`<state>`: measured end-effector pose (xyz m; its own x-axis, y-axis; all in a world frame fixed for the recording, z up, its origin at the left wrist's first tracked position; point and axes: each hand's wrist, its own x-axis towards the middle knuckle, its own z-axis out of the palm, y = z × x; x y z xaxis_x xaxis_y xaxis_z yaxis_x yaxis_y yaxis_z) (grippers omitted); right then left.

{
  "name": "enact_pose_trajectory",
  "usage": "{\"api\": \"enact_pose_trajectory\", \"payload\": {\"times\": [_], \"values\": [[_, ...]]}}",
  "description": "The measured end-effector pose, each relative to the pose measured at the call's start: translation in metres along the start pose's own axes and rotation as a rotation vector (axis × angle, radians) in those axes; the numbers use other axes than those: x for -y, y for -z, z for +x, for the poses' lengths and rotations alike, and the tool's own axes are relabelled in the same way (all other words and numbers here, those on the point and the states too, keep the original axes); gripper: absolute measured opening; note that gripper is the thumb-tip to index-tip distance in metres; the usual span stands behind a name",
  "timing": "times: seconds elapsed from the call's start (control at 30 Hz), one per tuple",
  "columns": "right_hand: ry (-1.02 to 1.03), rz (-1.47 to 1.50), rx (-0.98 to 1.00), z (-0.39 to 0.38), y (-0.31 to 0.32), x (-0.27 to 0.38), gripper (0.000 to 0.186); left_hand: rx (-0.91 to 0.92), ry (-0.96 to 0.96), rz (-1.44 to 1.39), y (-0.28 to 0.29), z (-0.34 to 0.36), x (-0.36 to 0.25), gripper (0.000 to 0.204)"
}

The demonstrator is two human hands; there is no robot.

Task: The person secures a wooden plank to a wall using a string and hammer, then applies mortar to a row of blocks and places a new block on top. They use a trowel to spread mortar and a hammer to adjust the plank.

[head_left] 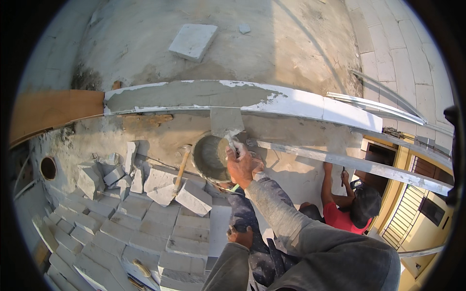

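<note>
My right hand [241,166] is wrapped round the handle of a trowel with a square, mortar-coated blade [226,120]. The blade's far edge meets the near side of a narrow white block course [310,107], whose top carries a spread layer of grey wet mortar [179,95]. Below the trowel and my hand stands a round bucket [196,157] with grey mortar in it. My left hand [241,236] lies against my dark, dotted trouser leg, its fingers curled; whatever they may hold is hidden.
A hammer [182,167] leans among broken blocks [91,180] left of the bucket, beside stacked pale blocks [141,218]. A long metal bar [340,159] crosses to the right. Near it crouches another person in a red shirt [340,213]. A loose block [194,41] lies beyond the wall.
</note>
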<state>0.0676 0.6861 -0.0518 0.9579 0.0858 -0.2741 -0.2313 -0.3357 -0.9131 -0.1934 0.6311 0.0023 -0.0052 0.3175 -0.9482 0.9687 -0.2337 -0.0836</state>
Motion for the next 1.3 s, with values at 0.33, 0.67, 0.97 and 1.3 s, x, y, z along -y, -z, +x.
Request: {"api": "enact_pose_trajectory", "payload": {"times": [0.33, 0.67, 0.97, 1.3], "values": [[-0.194, 0.006, 0.105, 0.0, 0.04, -0.017, 0.029, -0.003, 0.011, -0.119, -0.006, -0.005, 0.011, 0.101], [0.029, -0.343, 0.354, 0.104, -0.029, 0.079, 0.032, 0.02, -0.001, -0.181, -0.014, 0.0, 0.026, 0.101], [0.029, -0.258, 0.335, 0.135, -0.069, 0.105, 0.035, 0.109, 0.071, -0.259, -0.002, -0.004, 0.028, 0.103], [-0.113, 0.133, 0.56, 0.124, -0.179, 0.169, 0.03, 0.088, 0.067, -0.386, -0.011, -0.003, 0.044, 0.101]]}}
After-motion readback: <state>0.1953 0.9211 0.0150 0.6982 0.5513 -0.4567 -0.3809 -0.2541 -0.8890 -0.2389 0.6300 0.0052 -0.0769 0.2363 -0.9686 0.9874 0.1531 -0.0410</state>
